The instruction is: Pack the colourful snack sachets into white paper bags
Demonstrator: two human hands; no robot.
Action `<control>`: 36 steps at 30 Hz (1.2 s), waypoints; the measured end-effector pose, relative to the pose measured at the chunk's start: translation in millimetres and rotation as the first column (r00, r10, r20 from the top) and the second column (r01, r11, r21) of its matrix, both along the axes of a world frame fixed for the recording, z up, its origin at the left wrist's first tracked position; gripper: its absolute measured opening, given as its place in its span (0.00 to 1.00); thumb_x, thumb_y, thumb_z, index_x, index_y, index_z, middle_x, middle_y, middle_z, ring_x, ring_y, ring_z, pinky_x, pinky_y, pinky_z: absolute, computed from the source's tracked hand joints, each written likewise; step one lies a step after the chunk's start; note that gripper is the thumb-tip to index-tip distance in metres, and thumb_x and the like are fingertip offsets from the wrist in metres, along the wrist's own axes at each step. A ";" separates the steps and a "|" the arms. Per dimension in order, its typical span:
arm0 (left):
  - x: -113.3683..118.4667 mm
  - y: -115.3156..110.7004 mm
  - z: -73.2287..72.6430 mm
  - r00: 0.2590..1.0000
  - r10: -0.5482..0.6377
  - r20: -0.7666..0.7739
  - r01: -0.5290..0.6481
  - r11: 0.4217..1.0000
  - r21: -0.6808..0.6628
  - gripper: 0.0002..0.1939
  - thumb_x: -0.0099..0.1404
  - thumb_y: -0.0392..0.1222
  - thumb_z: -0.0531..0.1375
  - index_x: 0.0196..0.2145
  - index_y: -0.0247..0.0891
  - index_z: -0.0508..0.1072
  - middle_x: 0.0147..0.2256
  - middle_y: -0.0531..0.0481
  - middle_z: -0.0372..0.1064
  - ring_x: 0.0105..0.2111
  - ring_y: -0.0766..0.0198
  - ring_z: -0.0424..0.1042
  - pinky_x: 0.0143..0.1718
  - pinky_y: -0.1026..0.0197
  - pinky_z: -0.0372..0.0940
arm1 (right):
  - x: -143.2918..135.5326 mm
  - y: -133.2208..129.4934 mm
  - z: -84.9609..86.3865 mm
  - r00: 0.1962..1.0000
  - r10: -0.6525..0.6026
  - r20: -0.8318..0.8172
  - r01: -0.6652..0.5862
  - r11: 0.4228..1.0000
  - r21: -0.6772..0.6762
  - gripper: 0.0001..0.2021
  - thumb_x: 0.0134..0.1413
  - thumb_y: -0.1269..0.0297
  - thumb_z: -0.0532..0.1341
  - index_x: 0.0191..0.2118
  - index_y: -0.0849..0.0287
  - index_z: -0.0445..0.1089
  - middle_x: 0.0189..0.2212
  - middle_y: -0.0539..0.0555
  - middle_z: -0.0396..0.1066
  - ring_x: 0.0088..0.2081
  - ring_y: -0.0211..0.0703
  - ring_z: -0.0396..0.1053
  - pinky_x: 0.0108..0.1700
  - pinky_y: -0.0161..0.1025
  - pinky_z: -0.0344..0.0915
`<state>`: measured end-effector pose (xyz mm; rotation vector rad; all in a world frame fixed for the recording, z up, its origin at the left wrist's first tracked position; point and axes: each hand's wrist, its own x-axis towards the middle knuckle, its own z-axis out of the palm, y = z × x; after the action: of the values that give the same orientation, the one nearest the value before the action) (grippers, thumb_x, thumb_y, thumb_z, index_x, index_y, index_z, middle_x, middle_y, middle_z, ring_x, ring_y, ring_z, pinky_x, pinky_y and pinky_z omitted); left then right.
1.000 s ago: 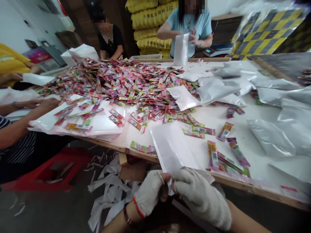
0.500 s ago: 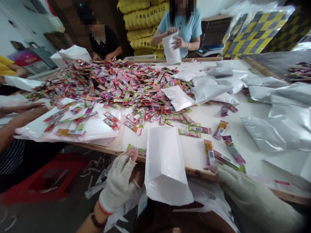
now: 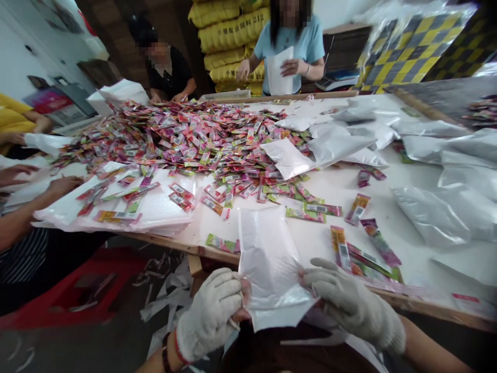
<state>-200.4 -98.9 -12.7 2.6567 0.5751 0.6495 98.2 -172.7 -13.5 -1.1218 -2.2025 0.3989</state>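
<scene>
A white padded mailer bag (image 3: 267, 254) lies over the table's near edge, its lower end toward me. My left hand (image 3: 213, 311), in a white glove with bare fingertips, pinches the bag's left side. On its right side, my gloved right hand (image 3: 349, 300) grips the other edge. Just right of the bag, several colourful stick packets (image 3: 340, 248) lie on the white table, and a green packet (image 3: 221, 243) sits to its left.
A large heap of packets (image 3: 186, 134) covers the table's middle. Filled silver-white bags (image 3: 430, 212) lie at right, flat mailers (image 3: 166, 207) at left. People work across the table and at the left. A red stool (image 3: 89, 280) stands below.
My right hand has come in from the right to the bag's right edge, and my left hand has closed on its left side. The bag's open end now looks flatter.
</scene>
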 end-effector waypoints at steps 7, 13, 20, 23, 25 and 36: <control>3.3 -4.6 14.2 0.917 0.398 0.031 -0.306 0.750 -0.586 0.21 0.66 0.55 0.48 0.35 0.36 0.70 0.37 0.44 0.70 0.37 0.60 0.70 0.39 0.60 0.66 | -1.6 6.6 -5.5 0.911 -0.411 0.044 0.381 0.794 -0.473 0.15 0.60 0.57 0.50 0.29 0.58 0.69 0.26 0.52 0.71 0.29 0.41 0.68 0.33 0.37 0.66; 10.2 1.7 12.9 0.999 -0.044 0.025 0.042 0.996 0.080 0.17 0.60 0.43 0.60 0.47 0.38 0.70 0.47 0.44 0.71 0.48 0.55 0.66 0.56 0.48 0.56 | 13.2 4.8 -13.7 0.937 -0.343 -0.058 0.248 0.776 -0.580 0.15 0.58 0.56 0.52 0.36 0.57 0.72 0.33 0.54 0.74 0.36 0.45 0.70 0.40 0.39 0.66; 26.2 -0.6 17.1 0.954 0.296 -0.050 -0.278 0.808 -0.520 0.14 0.66 0.43 0.50 0.35 0.36 0.75 0.35 0.45 0.71 0.37 0.61 0.68 0.41 0.60 0.63 | 8.5 16.9 3.2 0.873 -0.482 0.074 0.430 0.690 -0.583 0.17 0.55 0.52 0.51 0.21 0.57 0.62 0.20 0.49 0.66 0.23 0.38 0.62 0.26 0.35 0.59; 32.5 0.3 14.2 0.883 0.446 -0.143 -0.425 0.633 -0.647 0.16 0.65 0.47 0.52 0.29 0.35 0.73 0.31 0.47 0.70 0.34 0.62 0.67 0.37 0.63 0.62 | 4.8 27.1 5.0 0.856 -0.490 0.167 0.486 0.651 -0.583 0.16 0.55 0.54 0.51 0.22 0.57 0.60 0.19 0.48 0.64 0.23 0.37 0.60 0.25 0.35 0.55; 35.4 3.2 8.2 0.829 0.497 -0.254 -0.527 0.544 -0.653 0.19 0.63 0.50 0.53 0.21 0.35 0.67 0.22 0.51 0.65 0.27 0.65 0.65 0.30 0.65 0.60 | 2.8 33.7 2.6 0.855 -0.469 0.221 0.500 0.638 -0.586 0.14 0.54 0.57 0.52 0.22 0.57 0.60 0.18 0.48 0.63 0.22 0.37 0.60 0.25 0.35 0.53; 52.8 -0.4 2.8 0.845 0.523 -0.111 0.039 -0.266 -0.963 0.18 0.55 0.54 0.60 0.36 0.37 0.65 0.10 0.66 0.44 0.11 0.78 0.36 0.15 0.70 0.42 | -2.8 54.3 0.6 0.662 -0.646 -0.380 -0.238 0.300 -0.924 0.16 0.47 0.50 0.59 0.28 0.59 0.61 0.15 0.42 0.56 0.14 0.27 0.46 0.16 0.29 0.45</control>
<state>-147.6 -99.3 -9.9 0.6930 0.9788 0.3939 95.4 -118.3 -13.0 -1.4272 -0.8489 1.8517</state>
